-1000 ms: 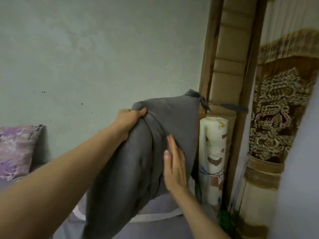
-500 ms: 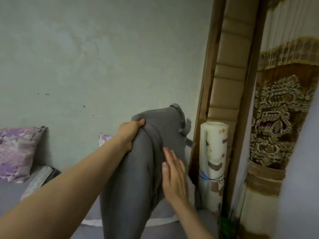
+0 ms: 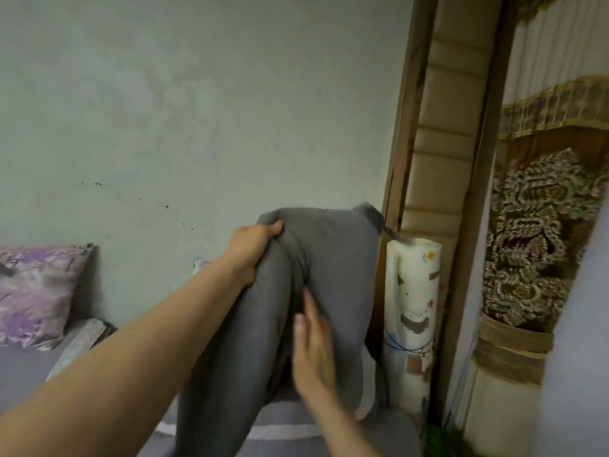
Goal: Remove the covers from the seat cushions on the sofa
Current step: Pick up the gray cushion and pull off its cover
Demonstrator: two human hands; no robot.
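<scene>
A grey seat cushion [image 3: 333, 258] in its grey cover stands on end in front of me, above the grey sofa seat [image 3: 19, 367]. My left hand [image 3: 253, 249] grips a bunch of the cover's fabric at the cushion's top left corner. My right hand [image 3: 313, 351] lies flat against the cushion's front, fingers straight and pointing up into a fold of the cloth. A short grey tie [image 3: 389, 230] hangs from the cushion's top right corner.
A purple patterned pillow [image 3: 36, 291] leans on the wall at the left, with a folded cloth [image 3: 79, 341] beside it. A rolled printed mat [image 3: 412, 311] stands right of the cushion, before a padded beige panel [image 3: 438, 153] and a brown patterned curtain [image 3: 540, 245].
The cushion has dropped lower and turned, so its tied corner swung from behind back out to the right. My left hand kept its grip on the corner; my right hand stayed flat on the front.
</scene>
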